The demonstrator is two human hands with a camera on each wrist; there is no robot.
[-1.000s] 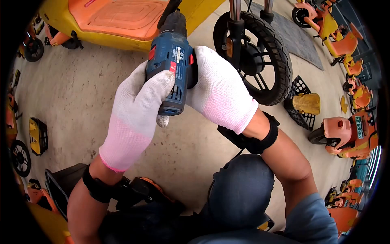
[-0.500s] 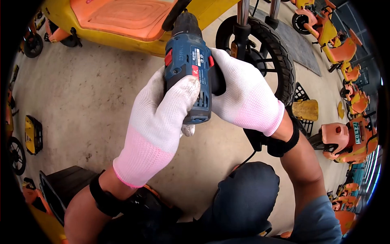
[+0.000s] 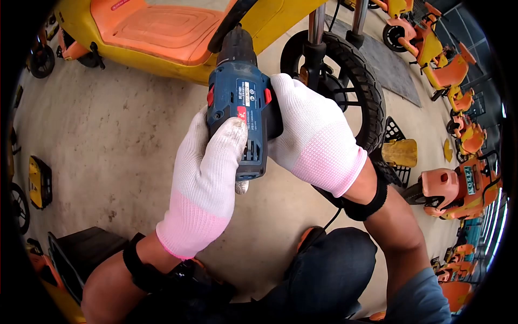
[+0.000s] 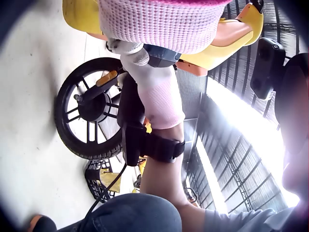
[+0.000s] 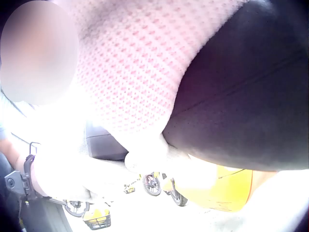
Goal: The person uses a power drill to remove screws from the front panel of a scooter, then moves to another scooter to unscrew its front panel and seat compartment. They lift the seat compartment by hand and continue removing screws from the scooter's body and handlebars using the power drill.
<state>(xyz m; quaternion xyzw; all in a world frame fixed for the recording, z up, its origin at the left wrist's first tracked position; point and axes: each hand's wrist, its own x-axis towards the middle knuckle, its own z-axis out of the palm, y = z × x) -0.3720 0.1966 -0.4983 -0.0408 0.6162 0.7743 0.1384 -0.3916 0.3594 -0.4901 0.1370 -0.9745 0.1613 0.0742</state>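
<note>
A blue and black cordless drill (image 3: pixel 237 102) with red buttons is held out in front of the person in the head view, its black chuck pointing away. The left hand (image 3: pixel 205 170), in a white and pink knit glove, grips the rear of the drill, thumb along its top. From the right side, the matching gloved right hand (image 3: pixel 318 132) holds the drill's black part; its fingertips are hidden behind the tool. The chuck end overlaps a black curved bar (image 3: pixel 229 27) of a yellow and orange scooter (image 3: pixel 167 29). Most of the drill is hidden in the left wrist view.
A black front wheel (image 3: pixel 372 97) stands right of the drill, with a black basket holding a yellow piece (image 3: pixel 399 153) beside it. Several orange scooters (image 3: pixel 453 183) line the right side. Another yellow and black basket (image 3: pixel 40 182) lies on the floor at left. The person's knee (image 3: pixel 340 264) is below.
Both hands and the drill shift right, then slightly back left and down in the head view. Their hold on the drill looks the same.
</note>
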